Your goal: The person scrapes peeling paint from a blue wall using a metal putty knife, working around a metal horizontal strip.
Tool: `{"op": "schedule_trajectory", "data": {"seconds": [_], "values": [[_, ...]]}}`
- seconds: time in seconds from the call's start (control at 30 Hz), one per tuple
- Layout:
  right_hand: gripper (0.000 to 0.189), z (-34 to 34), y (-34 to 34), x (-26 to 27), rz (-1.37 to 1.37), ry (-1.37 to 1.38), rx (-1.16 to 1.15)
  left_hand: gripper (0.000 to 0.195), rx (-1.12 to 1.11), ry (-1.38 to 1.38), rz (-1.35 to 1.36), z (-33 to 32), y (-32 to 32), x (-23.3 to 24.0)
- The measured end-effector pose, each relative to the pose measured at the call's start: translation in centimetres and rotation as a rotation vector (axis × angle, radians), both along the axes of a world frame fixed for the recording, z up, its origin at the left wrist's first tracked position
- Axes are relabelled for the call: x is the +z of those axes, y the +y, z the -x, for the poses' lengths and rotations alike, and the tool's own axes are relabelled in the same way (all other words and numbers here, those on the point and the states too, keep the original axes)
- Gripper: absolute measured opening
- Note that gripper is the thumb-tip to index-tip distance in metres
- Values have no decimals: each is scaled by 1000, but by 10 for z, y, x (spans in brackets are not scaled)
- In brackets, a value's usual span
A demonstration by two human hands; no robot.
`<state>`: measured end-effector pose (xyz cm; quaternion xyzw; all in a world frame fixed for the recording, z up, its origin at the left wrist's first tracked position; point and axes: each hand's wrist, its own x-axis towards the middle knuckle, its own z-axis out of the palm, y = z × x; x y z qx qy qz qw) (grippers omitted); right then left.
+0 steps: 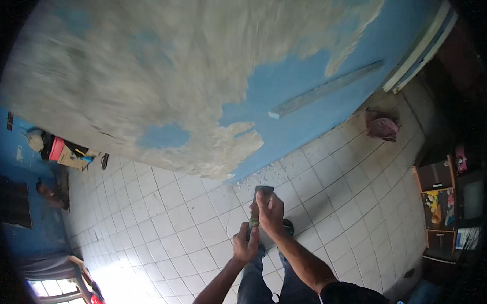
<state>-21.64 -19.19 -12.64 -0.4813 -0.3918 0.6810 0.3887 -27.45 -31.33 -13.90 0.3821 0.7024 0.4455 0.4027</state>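
Both of my hands are on one scraper point(262, 190), which has a flat, dark metal blade. My left hand point(246, 243) grips the dark handle at the lower end. Higher up, my right hand point(270, 213) holds the blade part, the thumb lying on its flat face. Something greenish is wound around the tool between the two hands. The tool is apart from the wall point(306, 80), which rises just beyond it. Blue paint covers parts of that wall, and broad patches of bare grey-beige plaster point(181, 81) show elsewhere.
Paint flakes point(273, 173) are scattered on the white tiled floor point(192, 230) along the wall's foot. A purplish cloth point(383, 128) lies on the floor at right. A shelf unit point(438, 207) stands far right. At left are a cardboard box point(72, 158) and a chair point(76, 283).
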Motion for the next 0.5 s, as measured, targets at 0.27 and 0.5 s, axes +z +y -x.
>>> {"op": "schedule_trajectory", "data": {"seconds": [0.27,0.5], "values": [[29,42,80,-126,-559,-28,50,21,160,-204,-174,8,77,-147],[30,83,146,-145,-1111,36,-69,34,150,132,-668,45,145,-192]]}}
